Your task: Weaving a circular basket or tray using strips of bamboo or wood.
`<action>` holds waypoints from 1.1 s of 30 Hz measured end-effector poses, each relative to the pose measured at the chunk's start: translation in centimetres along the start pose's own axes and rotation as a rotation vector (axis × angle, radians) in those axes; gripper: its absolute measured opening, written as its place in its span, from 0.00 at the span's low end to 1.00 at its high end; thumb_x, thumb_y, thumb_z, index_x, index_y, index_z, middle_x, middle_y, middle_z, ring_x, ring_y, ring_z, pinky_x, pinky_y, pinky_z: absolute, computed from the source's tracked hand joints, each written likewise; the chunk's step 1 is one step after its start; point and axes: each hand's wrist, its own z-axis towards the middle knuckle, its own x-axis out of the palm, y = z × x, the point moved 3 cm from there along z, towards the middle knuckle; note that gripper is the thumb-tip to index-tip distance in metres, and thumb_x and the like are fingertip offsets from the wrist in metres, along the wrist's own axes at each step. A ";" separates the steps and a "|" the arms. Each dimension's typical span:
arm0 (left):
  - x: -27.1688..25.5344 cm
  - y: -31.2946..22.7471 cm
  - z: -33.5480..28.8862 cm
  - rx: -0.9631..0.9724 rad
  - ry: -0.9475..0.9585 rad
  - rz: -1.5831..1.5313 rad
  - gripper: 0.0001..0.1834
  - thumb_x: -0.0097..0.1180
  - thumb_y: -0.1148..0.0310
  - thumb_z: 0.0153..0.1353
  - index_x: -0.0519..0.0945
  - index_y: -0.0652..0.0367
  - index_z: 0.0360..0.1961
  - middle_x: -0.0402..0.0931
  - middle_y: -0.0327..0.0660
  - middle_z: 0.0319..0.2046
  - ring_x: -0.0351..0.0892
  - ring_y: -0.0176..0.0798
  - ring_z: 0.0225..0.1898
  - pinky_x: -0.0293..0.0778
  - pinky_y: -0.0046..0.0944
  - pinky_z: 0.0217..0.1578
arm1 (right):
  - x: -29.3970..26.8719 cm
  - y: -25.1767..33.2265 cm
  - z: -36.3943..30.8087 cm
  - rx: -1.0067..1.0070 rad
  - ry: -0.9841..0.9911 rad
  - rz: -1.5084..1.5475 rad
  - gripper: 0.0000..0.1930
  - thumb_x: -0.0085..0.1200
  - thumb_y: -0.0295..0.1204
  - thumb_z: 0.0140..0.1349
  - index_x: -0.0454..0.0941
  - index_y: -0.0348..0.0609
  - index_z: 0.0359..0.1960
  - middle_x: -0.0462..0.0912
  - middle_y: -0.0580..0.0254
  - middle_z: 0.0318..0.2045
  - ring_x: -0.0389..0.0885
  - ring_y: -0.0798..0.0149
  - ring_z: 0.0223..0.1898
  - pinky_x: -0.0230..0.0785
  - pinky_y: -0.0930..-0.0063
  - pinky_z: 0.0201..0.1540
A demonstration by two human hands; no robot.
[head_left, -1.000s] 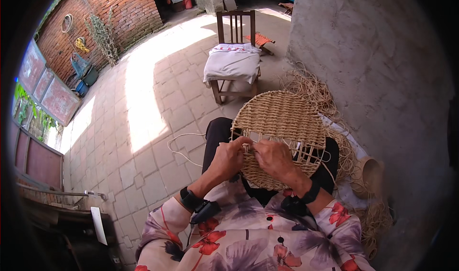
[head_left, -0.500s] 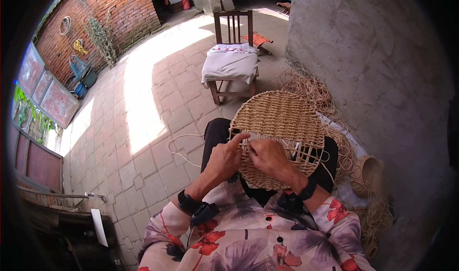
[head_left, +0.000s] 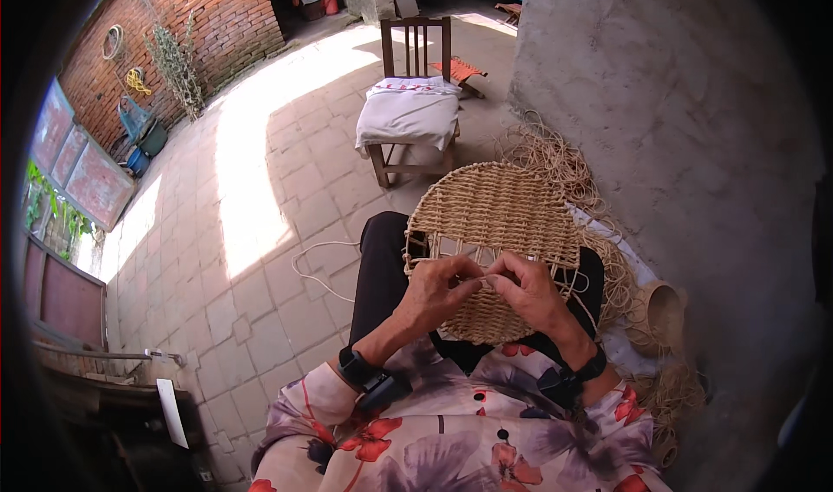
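A rounded, tan woven panel (head_left: 496, 204) rests across my lap, its far and near parts tightly woven. Bare cords and gaps show in the band between them. Over this band my left hand (head_left: 436, 294) is closed in a pinch, fingertips against those of my right hand (head_left: 531, 291). The right thumb and fingers are pinched too, and a thin pale cord seems to run between both fingertips. Another length of cord (head_left: 299, 266) loops out past the panel's left side.
Heaps of loose cord (head_left: 555, 158) lie along the grey wall (head_left: 659, 127) at my right, beside a round tan container (head_left: 657, 317). Ahead stands a wooden chair (head_left: 415, 114) with white cloth on its seat, an orange folding stool (head_left: 462, 68) behind it.
My hands have moved a little right and come together at the fingertips. The left index finger, stretched out over the gap before, is now bent into a pinch.
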 end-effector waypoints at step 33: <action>0.4 0.7 -1.3 0.259 -0.075 0.211 0.05 0.61 0.74 0.60 0.79 0.63 0.34 0.80 0.47 0.29 0.82 0.51 0.33 0.77 0.44 0.34 | 1.8 -2.6 -1.5 0.164 -0.006 0.313 0.13 0.51 0.36 0.71 0.76 0.38 0.32 0.75 0.71 0.21 0.73 0.79 0.23 0.67 0.80 0.25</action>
